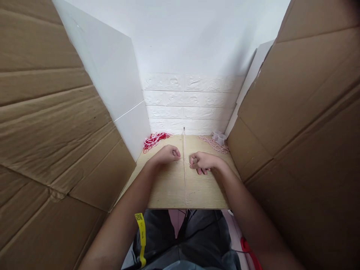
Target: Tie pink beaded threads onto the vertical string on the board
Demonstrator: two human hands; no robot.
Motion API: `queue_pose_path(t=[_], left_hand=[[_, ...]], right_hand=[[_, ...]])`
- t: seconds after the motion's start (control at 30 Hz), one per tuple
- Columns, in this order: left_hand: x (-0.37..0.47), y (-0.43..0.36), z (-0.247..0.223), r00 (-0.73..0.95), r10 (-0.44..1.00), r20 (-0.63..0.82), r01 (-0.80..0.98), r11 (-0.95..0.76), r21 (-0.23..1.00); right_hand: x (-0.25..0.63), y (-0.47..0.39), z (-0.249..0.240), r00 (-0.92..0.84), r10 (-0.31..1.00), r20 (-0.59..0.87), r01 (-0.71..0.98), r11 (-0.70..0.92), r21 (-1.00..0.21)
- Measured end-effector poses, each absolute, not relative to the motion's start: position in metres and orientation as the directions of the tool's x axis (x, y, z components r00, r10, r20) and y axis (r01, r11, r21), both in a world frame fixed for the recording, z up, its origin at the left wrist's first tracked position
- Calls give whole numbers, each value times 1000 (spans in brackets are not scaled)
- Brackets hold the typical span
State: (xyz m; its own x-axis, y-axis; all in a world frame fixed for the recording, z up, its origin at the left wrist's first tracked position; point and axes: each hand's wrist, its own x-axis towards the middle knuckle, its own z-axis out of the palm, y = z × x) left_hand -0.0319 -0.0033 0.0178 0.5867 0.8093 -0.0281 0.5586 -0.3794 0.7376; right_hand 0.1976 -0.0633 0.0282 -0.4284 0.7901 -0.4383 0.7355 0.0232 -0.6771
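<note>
Dark trousers [202,225], worn by the seated person; yellow tag [142,234] beside the lap. Cardboard panels, two: one at left [42,123], one at right [303,112].

Surface [165,193], pale wood, reaching to a white wall [197,99]. String [185,183], one, thin, pale: runs straight along the middle of the surface, from a small hook [184,128] at the back to the near edge, passing between the hands.

Left hand [169,153]: beside the string, fingers curled; cannot tell whether they pinch anything. Right hand [202,161]: across from it, thumb and forefinger pinching a fine thread [188,163] that reaches the string; other fingers loosely spread.

Far left corner: red-and-white strands [156,141], heaped. Far right: pale pink strands [218,146], beside clear cups [221,139].

Step in hand, as judged: working the thread around the string, probably knotting. Next move calls for passing the thread across and drawing it snug, without slackening the string.
</note>
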Motion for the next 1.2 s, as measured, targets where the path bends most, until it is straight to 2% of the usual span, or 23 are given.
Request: queue_pose_path(t=[0.43,0.8,0.97,1.07,1.2], left_hand=[[-38,-9,28,646,746,-160,562,-323,761],[-36,-13,34,667,716,-207,589,-337,735],[-37,-11,33,718,667,-202,566,-390,726],[-37,-10,32,745,636,-200,554,-425,716],[-36,-11,32,751,620,-226,570,-436,697]], right_hand=[[203,-63,26,-498,751,-434,700,52,-712],[200,-62,26,-490,753,-439,759,121,-640],[201,-62,25,-486,752,-445,749,96,-656],[199,-63,25,-458,785,-417,726,60,-685],[196,-62,23,-475,812,-338,685,100,-722]])
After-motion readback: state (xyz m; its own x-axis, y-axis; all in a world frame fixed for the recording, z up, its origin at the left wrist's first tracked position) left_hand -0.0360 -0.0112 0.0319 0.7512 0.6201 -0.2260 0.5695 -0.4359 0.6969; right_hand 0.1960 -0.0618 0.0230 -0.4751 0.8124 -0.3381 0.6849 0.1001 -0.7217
